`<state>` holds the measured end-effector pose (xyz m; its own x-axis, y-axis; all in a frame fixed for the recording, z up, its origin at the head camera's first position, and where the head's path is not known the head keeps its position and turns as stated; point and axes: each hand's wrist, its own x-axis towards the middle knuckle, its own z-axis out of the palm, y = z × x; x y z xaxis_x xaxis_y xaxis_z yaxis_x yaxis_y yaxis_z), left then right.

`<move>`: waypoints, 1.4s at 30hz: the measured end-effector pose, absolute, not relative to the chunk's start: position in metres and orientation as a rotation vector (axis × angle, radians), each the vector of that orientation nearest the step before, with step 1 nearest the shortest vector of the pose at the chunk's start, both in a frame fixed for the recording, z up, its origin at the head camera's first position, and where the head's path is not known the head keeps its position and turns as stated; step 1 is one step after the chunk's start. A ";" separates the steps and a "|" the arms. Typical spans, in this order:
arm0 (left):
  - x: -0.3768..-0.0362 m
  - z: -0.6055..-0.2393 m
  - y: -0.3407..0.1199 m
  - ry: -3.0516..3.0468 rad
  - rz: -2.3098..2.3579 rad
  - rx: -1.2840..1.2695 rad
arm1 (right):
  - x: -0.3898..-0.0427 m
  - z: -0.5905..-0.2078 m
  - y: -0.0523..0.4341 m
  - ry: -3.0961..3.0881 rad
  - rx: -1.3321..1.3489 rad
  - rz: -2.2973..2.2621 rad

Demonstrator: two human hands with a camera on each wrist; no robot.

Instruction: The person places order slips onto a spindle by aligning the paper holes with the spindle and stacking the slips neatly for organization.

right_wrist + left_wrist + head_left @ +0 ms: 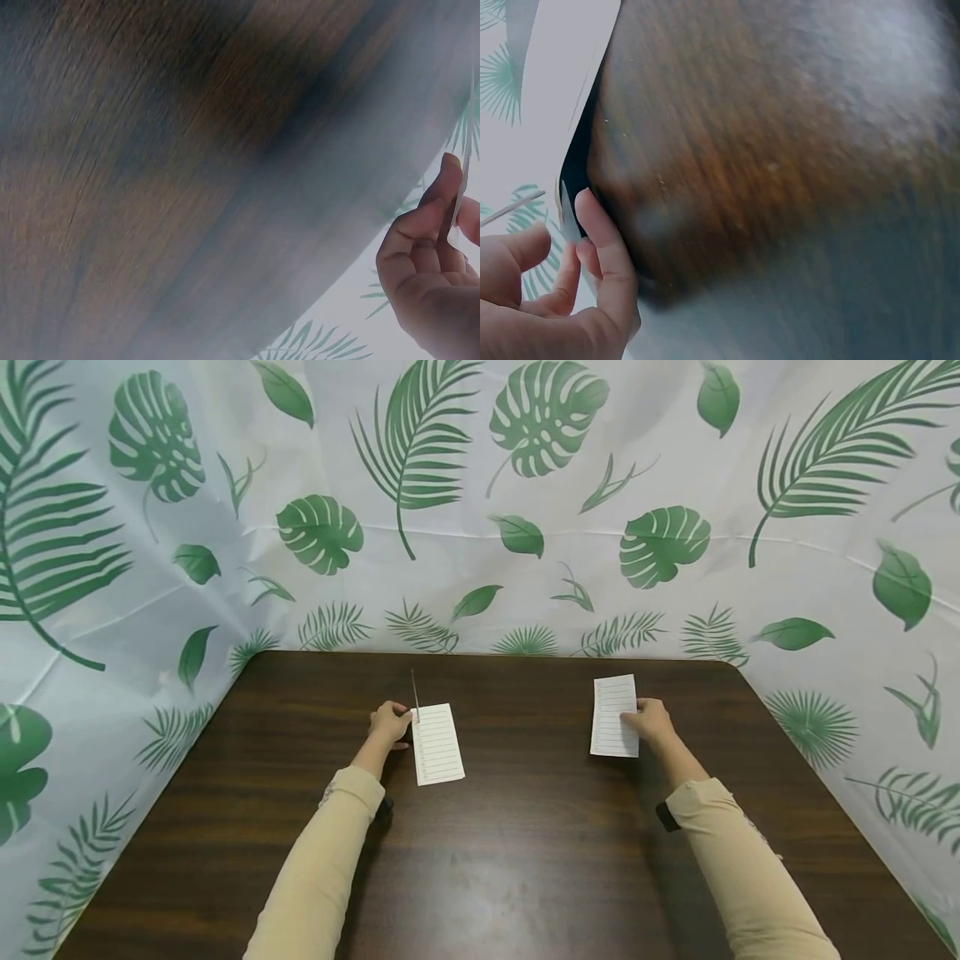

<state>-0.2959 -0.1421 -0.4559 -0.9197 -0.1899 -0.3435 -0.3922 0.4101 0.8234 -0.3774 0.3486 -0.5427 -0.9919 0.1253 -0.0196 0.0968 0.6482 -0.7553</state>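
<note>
In the head view, my left hand (390, 725) grips the left edge of a white lined card (438, 745), thumb near its upper corner. A second edge shows along this card's side in the left wrist view, where my fingertips (592, 214) lie behind it. A thin strand (416, 696) sticks up at its top left corner. On the right, my right hand (651, 722) pinches another white lined card (613, 714) by its right edge, thumb on the lined face and fingers behind. In the right wrist view this card (466, 161) appears nearly edge-on.
Both hands are over the far part of a dark brown wooden table (517, 827). Behind the table's far edge hangs a white cloth (465, 552) printed with green leaves, which continues down both sides. Dark bands (667, 817) show at both wrists.
</note>
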 end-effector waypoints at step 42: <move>-0.240 -0.431 -0.127 2.629 1.774 0.019 | -0.256 -0.406 0.158 -2.791 -0.222 1.933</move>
